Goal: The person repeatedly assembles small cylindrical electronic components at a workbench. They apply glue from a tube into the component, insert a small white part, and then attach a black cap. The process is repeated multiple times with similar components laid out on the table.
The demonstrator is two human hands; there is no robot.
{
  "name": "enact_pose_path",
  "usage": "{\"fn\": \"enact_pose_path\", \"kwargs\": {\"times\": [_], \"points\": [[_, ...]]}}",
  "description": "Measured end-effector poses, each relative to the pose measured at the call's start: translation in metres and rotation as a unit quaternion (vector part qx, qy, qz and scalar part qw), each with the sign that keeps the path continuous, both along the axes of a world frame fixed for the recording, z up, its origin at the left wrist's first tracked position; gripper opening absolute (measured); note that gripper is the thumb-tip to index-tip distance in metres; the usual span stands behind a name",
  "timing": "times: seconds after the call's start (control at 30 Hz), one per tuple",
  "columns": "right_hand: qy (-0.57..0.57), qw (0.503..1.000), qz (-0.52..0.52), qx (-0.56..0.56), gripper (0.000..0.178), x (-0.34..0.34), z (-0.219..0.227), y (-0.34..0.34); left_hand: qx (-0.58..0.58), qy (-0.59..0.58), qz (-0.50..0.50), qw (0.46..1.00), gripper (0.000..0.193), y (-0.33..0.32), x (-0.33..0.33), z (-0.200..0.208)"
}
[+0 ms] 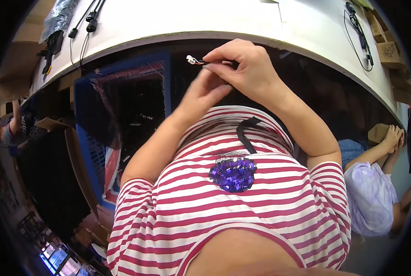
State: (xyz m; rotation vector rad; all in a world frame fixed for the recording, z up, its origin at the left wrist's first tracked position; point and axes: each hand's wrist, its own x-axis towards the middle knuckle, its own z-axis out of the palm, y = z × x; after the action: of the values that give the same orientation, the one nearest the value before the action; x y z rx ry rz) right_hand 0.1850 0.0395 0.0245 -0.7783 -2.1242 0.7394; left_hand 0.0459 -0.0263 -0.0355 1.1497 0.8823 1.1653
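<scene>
The small white plug connector (190,59) sits just past the fingertips of the right hand (246,64), on their 9 o'clock side, below the near edge of the white worktable (187,18), which lies toward 12. It appears to hang free on a short run of thin wires (199,62), touching nothing else that shows.

The right thumb and index finger are pinched narrow on those wires. The left hand (204,92), at 8 o'clock from the right, is blurred, its thumb bent toward the right; its other fingertips are hidden, so I cannot tell whether they hold anything.

The work looks like fine handling of the lead. To do it well, I would grip the wires close behind the connector, where they are least likely to bend, and steady the tail with the left hand. Light pressure should suffice; a hard tug could strain the joint between wire and housing. Turning the part by rolling it between the fingertips seems safer than twisting the wires.

The connector's free end points toward 9 o'clock, slightly up toward 10. The long axis of connector and exposed wires runs roughly from 10 to 4, flatter than steep; which face is uppermost is too small to tell.
</scene>
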Motion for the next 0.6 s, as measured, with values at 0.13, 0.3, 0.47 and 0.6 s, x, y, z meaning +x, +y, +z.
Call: {"fn": "enact_pose_path", "kwargs": {"times": [0.13,0.3,0.47,0.6], "points": [[-0.002,0.99,-0.029,0.136,0.008,0.007,-0.008,0.003,-0.104,-0.011,0.095,0.99,0.021,0.009,-0.043,0.028],[-0.029,0.991,0.006,0.131,0.011,0.004,-0.006,0.002,-0.06,0.127,0.063,0.988,0.018,0.018,-0.052,0.054],[-0.033,0.994,0.07,-0.081,0.012,0.006,0.005,0.001,-0.038,0.138,0.047,0.989,0.016,0.019,-0.053,0.055],[-0.056,0.978,0.074,-0.185,0.016,0.003,0.012,0.003,-0.027,0.16,0.048,0.986,0.016,0.019,-0.054,0.056]]}}
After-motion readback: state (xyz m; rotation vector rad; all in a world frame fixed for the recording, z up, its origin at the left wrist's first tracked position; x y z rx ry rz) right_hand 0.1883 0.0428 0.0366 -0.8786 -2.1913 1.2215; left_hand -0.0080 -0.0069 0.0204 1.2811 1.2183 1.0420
